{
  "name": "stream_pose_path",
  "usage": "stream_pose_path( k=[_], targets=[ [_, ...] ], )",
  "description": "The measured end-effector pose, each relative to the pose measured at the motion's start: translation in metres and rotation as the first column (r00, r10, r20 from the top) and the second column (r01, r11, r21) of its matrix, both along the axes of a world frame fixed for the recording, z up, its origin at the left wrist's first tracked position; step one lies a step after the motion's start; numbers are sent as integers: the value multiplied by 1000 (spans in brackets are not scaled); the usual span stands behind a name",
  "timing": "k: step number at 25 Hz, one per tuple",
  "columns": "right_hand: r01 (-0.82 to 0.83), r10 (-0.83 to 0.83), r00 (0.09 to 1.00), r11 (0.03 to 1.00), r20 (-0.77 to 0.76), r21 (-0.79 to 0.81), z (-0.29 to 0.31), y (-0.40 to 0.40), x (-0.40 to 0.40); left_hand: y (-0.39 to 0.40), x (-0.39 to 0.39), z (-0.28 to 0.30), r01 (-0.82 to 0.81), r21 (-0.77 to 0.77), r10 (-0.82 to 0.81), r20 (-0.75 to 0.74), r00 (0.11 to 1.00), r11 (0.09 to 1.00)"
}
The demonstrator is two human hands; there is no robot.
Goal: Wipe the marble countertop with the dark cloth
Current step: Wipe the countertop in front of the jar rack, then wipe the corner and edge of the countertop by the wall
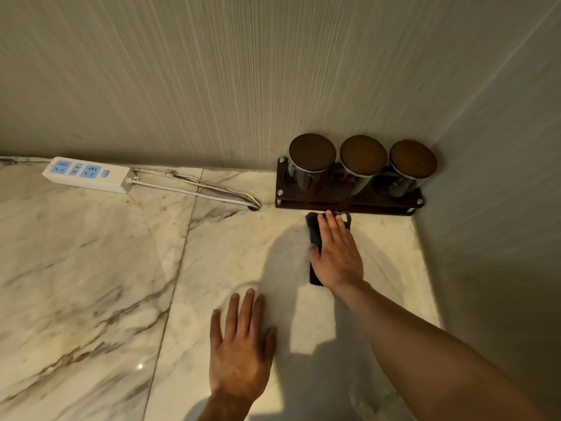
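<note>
Pressing flat, the right hand (335, 253) pins the cloth (314, 232) against the jar rack (346, 205) at twelve o'clock; the left hand (241, 347) lies spread, empty, on the desk (91, 284).

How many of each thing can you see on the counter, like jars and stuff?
Jars with round brown lids: 3
Dark wooden rack holding the jars: 1
White power strip: 1
Dark cloth: 1
Hands: 2, left hand and right hand
Total: 8
</note>
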State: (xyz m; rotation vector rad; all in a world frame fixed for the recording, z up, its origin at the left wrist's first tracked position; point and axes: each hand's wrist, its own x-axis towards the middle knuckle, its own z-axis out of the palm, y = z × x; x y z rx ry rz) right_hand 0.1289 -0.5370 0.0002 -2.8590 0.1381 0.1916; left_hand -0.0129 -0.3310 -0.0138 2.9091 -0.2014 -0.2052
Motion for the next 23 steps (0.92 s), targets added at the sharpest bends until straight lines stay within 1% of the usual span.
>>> stream_pose_path(
  k=[5,10,16,23],
  targets=[
    [213,-213,977,975,2,57,-1,10,-5,1,0,1,1,-2,-1,7,1000,1000],
    [351,-354,934,934,43,67,-5,18,-16,1,1,1,4,-4,-4,4,1000,1000],
    [415,-420,906,905,50,92,-7,23,-39,0,3,-1,6,33,-5,-6,1000,999],
    [441,-446,891,894,79,74,-11,27,-82,1,3,-5,4,22,-4,7,1000,1000]
  ],
)
